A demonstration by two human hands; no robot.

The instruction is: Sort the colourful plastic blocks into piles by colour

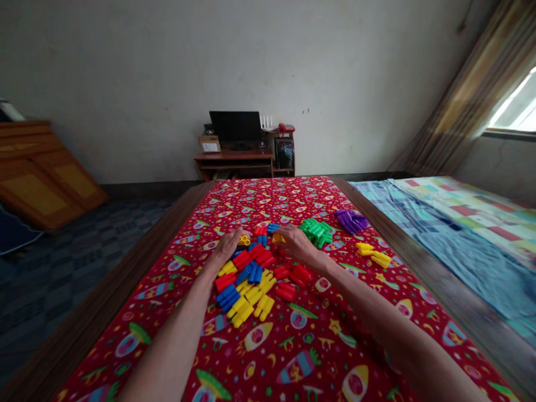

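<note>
A mixed pile of red, blue and yellow plastic building pieces (251, 279) lies in the middle of a table with a red rocket-print cloth (268, 346). My left hand (228, 245) rests at the pile's far left, its fingers closed on a yellow piece (244, 240). My right hand (295, 243) is at the pile's far right, its fingers curled on another yellow piece (277, 238). Sorted groups lie to the right: green pieces (317, 230), purple pieces (350, 220) and a few yellow pieces (372, 254).
The table's wooden edge (138, 262) runs down both sides. A bed with a checked sheet (460, 234) lies to the right. A small desk with a monitor (237, 131) stands against the far wall, and a wooden cabinet (42, 173) at the left.
</note>
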